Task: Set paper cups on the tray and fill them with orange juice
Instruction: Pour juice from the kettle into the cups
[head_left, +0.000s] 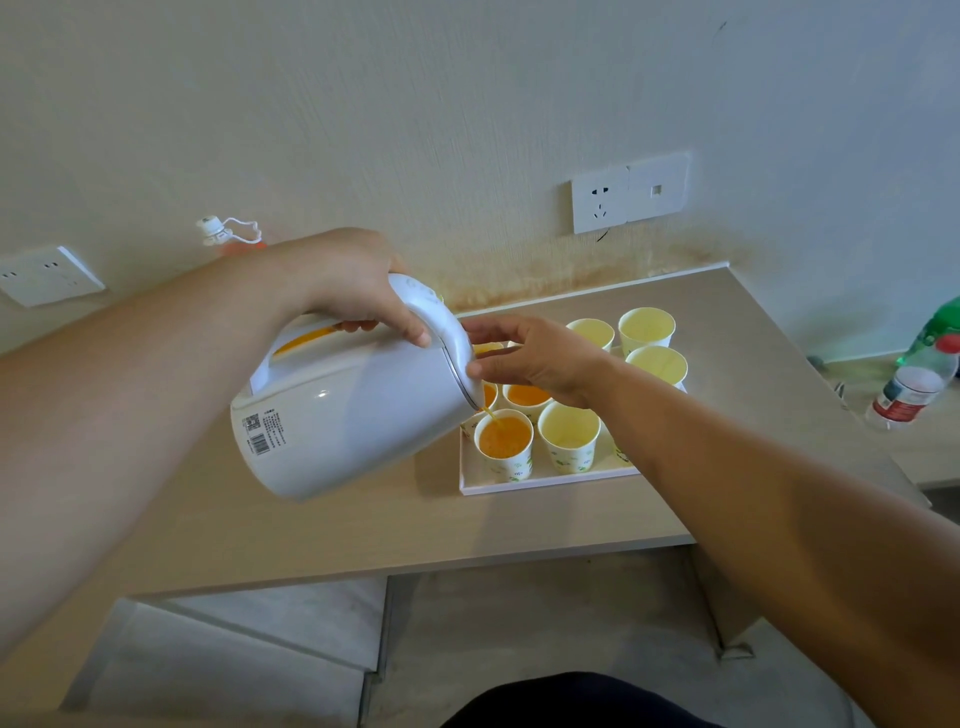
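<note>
Your left hand (343, 280) grips the tilted white jug (353, 415) by its handle; right hand (524, 358), fingers loosely spread, steadies its lid. Juice streams into the near-left cup (506, 449) on the tray (545, 480).

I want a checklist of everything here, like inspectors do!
Surface: beige table, white tray on it.
Job's things: paper cups on the tray; front cup getting juice from the tilted white jug; neighbour cup empty.
Clutter: plastic bottles at right.
Hands: left hand grips the jug handle; right hand fingers on the lid.
Cables: nothing seen.
Surroundings: wall socket, stained wall.
</note>
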